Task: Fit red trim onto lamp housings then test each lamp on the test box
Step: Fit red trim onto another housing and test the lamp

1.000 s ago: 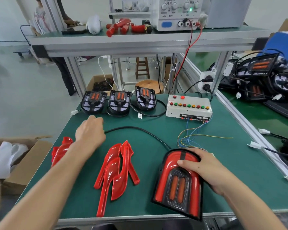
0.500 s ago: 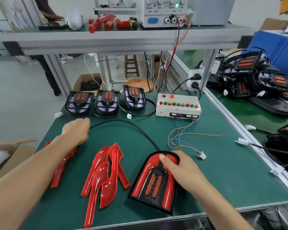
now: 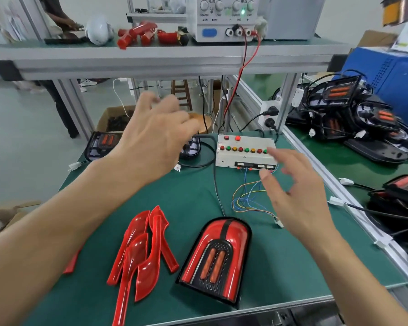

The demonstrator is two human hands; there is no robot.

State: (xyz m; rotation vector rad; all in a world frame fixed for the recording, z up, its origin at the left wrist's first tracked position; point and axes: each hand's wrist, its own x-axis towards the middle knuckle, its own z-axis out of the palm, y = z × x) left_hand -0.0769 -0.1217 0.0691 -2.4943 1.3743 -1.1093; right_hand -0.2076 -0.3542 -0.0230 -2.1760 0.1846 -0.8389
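At the left of the green bench mat (image 3: 198, 196) lies a loose heap of glossy red translucent plastic trim pieces (image 3: 139, 250), spoon-shaped with long thin stems, overlapping one another; they look light and stiff but brittle at the stems, so each is likely best lifted by its broad bowl end with a gentle pinch, not by the tip. Above them the left hand (image 3: 151, 137) hangs in the air with fingers spread and slack, gripping nothing, in front of the row of bare black lamp housings (image 3: 101, 144) at the far edge of the mat. Near the front edge, just right of the trims, rests the black arch-shaped lamp housing with red trim fitted and two orange bars (image 3: 216, 257), lying flat with its black cable (image 3: 216, 184) running away from its rounded top. Its glossy face looks slippery and easily scratched, so the black rim at the sides seems the safer hold. Beyond it stands the white metal test box with coloured buttons (image 3: 243, 154), its thin coloured wires (image 3: 247, 198) ending in a small white plug (image 3: 279, 223) on the mat. The right hand (image 3: 297, 196) hovers over those wires, fingers loosely curled and empty.
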